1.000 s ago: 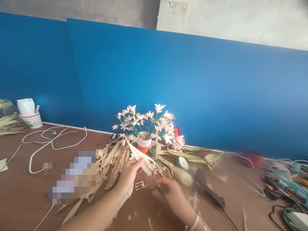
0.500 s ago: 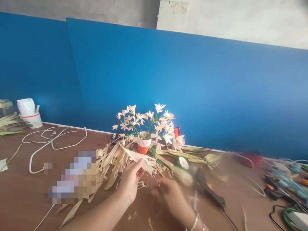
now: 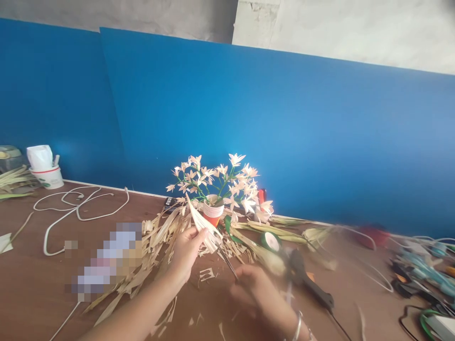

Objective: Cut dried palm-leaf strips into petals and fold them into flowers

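My left hand (image 3: 188, 253) pinches a pale piece of corn husk (image 3: 205, 225) between thumb and fingers, its pointed end up and to the left. My right hand (image 3: 252, 286), slightly blurred, is closed around scissors (image 3: 227, 261). Their thin dark blades reach up to the husk's lower edge; the handles are hidden in my fingers. Just beyond the husk stands a stack of paper cups (image 3: 213, 215), partly covered by it. Artificial flowers (image 3: 236, 182) with pale husk petals and green stems rise from the cups.
Loose dried husks (image 3: 156, 241) heap behind and left of my hands. A roll of green tape (image 3: 272, 241) and a black glue gun (image 3: 309, 279) lie to the right. White cables (image 3: 85, 203) coil at left. Tools (image 3: 423, 270) clutter the far right. A blue panel (image 3: 284, 118) backs the table.
My left hand has shifted slightly left with the husk, which now points more steeply upward. My right hand and the scissors have moved a little down and to the right.
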`<state>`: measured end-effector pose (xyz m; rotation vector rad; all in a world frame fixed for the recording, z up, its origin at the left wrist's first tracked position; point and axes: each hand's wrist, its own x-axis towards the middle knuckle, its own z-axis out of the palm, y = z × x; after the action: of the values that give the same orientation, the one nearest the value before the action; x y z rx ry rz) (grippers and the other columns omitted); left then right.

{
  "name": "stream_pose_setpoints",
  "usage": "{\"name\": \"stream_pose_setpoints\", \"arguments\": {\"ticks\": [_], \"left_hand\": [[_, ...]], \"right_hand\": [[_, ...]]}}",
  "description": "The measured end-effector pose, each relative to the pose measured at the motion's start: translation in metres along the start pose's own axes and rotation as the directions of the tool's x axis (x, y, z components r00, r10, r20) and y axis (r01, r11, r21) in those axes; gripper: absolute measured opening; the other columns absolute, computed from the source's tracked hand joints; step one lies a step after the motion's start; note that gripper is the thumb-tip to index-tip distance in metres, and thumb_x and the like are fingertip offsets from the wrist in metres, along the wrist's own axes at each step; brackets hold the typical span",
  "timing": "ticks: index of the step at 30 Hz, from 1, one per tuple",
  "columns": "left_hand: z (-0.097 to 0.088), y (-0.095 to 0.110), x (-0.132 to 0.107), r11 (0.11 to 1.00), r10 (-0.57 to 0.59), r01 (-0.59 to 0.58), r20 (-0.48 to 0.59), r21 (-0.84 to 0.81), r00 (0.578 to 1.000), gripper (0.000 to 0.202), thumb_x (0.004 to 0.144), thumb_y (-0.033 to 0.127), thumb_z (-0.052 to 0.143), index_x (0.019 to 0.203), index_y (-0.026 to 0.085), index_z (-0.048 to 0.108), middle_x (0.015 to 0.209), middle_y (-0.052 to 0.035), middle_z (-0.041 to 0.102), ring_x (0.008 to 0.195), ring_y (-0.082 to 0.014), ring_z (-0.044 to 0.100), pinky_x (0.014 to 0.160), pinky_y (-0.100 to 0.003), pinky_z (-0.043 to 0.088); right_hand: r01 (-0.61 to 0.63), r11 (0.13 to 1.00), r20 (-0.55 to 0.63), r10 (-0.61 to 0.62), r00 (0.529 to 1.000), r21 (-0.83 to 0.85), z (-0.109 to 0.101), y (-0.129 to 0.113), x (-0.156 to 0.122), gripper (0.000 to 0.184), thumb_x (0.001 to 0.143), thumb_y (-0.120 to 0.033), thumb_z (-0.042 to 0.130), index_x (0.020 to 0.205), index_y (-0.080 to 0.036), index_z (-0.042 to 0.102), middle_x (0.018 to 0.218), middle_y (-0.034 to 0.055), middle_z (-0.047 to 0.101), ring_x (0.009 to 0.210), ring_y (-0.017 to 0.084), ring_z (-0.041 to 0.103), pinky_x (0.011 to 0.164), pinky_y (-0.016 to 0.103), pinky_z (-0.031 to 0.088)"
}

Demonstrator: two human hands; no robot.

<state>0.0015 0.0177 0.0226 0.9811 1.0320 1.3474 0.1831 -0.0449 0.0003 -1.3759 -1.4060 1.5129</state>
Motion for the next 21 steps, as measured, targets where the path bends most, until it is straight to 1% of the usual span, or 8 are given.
{"name": "stream_pose_setpoints", "arguments": {"ticks": [1,3,7,9,15,17,21], "left_hand": [[-0.0012,0.0013,0.0017,1.0,0.004,-0.004,0.01,0.022,1.0,0.029,0.064,0.04,0.072,0.077,0.014,0.071,0.067,-0.0038,0.069,0.064,-0.0177,0.058,0.058,-0.024,0.038],[-0.0026,0.0022,0.0039,0.999,0.001,-0.002,0.031,0.051,1.0,0.029,0.063,0.039,0.072,0.079,0.014,0.072,0.07,-0.0048,0.07,0.066,-0.0195,0.06,0.06,-0.025,0.04],[-0.0026,0.0027,0.0047,0.999,-0.001,-0.003,0.081,0.039,0.997,0.027,0.063,0.035,0.073,0.082,0.015,0.074,0.079,-0.007,0.073,0.079,-0.0233,0.063,0.074,-0.029,0.044],[-0.0026,0.0036,0.0045,1.0,-0.003,0.001,0.121,0.016,0.993,0.028,0.064,0.034,0.072,0.085,0.016,0.074,0.083,-0.0076,0.073,0.083,-0.0242,0.064,0.078,-0.03,0.044],[-0.0045,0.0023,0.0057,0.994,-0.111,0.112,0.208,0.008,0.972,0.029,0.063,0.032,0.073,0.086,0.015,0.074,0.081,-0.0083,0.073,0.077,-0.0224,0.064,0.074,-0.03,0.045],[-0.005,-0.0003,0.006,0.993,-0.116,0.118,0.224,0.003,0.968,0.027,0.064,0.031,0.073,0.086,0.016,0.075,0.081,-0.0077,0.073,0.075,-0.021,0.064,0.073,-0.029,0.045],[-0.0055,-0.0037,0.006,0.992,-0.126,0.125,0.216,0.019,0.968,0.021,0.063,0.03,0.073,0.079,0.016,0.075,0.077,-0.0071,0.073,0.07,-0.0195,0.062,0.068,-0.028,0.044]], "right_hand": [[-0.01,1.0,0.006,0.01,1.0,0.029,-0.0001,-0.0013,-0.001,0.056,0.048,-0.065,0.071,0.074,-0.018,0.054,0.049,-0.008,0.048,0.033,0.004,0.035,0.03,0.017,0.023],[0.002,1.0,-0.01,-0.002,1.0,0.029,0.0003,-0.004,-0.0026,0.058,0.047,-0.067,0.071,0.074,-0.018,0.055,0.048,-0.0081,0.047,0.033,0.004,0.035,0.031,0.017,0.023],[0.039,0.998,-0.044,-0.041,0.998,-0.045,0.001,-0.0069,-0.0032,0.054,0.052,-0.065,0.07,0.074,-0.018,0.055,0.046,-0.0076,0.047,0.034,0.004,0.034,0.032,0.018,0.024],[0.03,0.998,-0.037,-0.033,0.999,-0.059,0.0008,-0.0069,-0.0026,0.052,0.053,-0.064,0.069,0.073,-0.018,0.055,0.047,-0.0072,0.047,0.033,0.005,0.035,0.031,0.018,0.024],[-0.01,0.999,-0.036,0.008,0.999,-0.039,0.001,-0.0069,-0.0032,0.05,0.053,-0.06,0.07,0.073,-0.017,0.056,0.047,-0.0075,0.046,0.033,0.004,0.035,0.031,0.017,0.022],[-0.012,1.0,-0.038,0.011,0.999,-0.024,0.0013,-0.0075,-0.0032,0.05,0.053,-0.06,0.07,0.073,-0.017,0.056,0.048,-0.0074,0.048,0.033,0.004,0.035,0.03,0.017,0.021],[-0.009,0.998,-0.021,0.008,1.0,-0.058,0.0012,-0.008,-0.0017,0.051,0.053,-0.061,0.07,0.072,-0.016,0.056,0.047,-0.0066,0.05,0.031,0.004,0.035,0.029,0.017,0.022]]}}
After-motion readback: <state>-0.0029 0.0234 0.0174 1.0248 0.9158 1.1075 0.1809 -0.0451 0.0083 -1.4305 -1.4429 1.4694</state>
